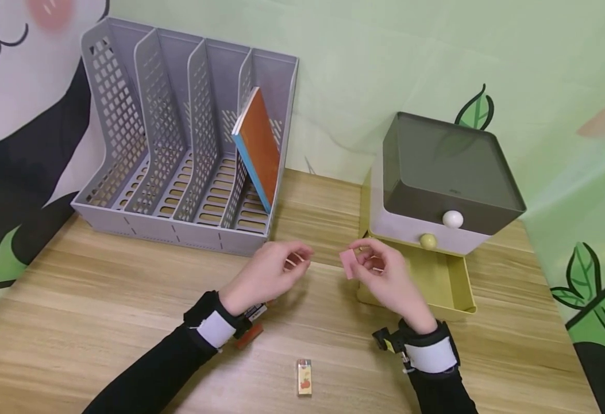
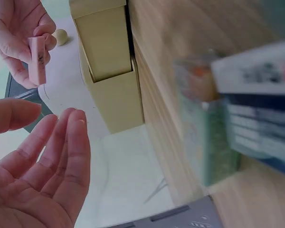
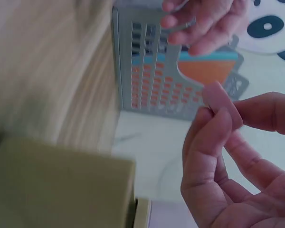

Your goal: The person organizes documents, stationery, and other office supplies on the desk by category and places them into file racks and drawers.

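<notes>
Thumb and fingertips of my right hand pinch a small pink eraser, raised in front of the drawer unit. Faint dark print shows on the eraser's face in the left wrist view, where it looks like a flat, narrow block. Facing it across a short gap is my left hand, its fingers loosely bent and nothing between them. Beneath the right hand, the yellow-green bottom drawer stands pulled out; the hand hides part of it.
A grey file rack at the back left holds an orange book in its right slot. The drawer unit stands back right. A small apple-print pack lies in front; an orange item shows below the left wrist.
</notes>
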Demonstrator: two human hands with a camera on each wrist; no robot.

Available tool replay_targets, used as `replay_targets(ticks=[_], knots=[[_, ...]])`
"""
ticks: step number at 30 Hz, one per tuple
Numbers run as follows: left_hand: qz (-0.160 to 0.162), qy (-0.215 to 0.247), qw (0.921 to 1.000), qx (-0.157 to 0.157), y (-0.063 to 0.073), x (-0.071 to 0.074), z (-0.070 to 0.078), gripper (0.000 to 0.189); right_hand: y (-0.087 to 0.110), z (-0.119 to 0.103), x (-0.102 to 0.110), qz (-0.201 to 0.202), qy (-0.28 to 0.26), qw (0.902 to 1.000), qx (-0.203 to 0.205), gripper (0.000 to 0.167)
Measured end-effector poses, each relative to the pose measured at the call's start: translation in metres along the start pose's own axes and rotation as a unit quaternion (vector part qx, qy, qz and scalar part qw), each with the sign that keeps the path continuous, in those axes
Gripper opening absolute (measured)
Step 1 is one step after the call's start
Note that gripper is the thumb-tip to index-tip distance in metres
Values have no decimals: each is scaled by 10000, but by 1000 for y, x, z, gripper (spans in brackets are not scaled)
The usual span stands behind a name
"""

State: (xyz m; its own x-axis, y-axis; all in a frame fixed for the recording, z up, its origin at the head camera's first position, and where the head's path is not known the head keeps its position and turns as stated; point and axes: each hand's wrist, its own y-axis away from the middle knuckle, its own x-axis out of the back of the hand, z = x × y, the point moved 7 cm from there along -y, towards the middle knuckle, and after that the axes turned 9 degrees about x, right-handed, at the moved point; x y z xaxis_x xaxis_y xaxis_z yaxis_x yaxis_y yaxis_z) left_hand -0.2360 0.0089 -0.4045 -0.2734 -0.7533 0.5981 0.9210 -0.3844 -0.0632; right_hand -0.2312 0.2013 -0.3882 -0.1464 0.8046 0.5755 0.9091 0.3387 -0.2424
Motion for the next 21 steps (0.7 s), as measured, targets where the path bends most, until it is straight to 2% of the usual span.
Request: replay_targets(ticks=[5,9,13,21], knots=[[-76,-236,9997,61,-4,-7,9,28,4,11,14,-174,-4,9991,-383,26],[-177,-458,9988,-86,-8,-15,19,28,7,17,25,-209,120,9979,-596,25],[-293,-569,9977,-211,-12,-23,28,30,9,21,36,-169,416,9969,-647,24],[-578,-636,9962,-162,-20,-38,41,33,13,29,49,-379,790,9941,-634,22]])
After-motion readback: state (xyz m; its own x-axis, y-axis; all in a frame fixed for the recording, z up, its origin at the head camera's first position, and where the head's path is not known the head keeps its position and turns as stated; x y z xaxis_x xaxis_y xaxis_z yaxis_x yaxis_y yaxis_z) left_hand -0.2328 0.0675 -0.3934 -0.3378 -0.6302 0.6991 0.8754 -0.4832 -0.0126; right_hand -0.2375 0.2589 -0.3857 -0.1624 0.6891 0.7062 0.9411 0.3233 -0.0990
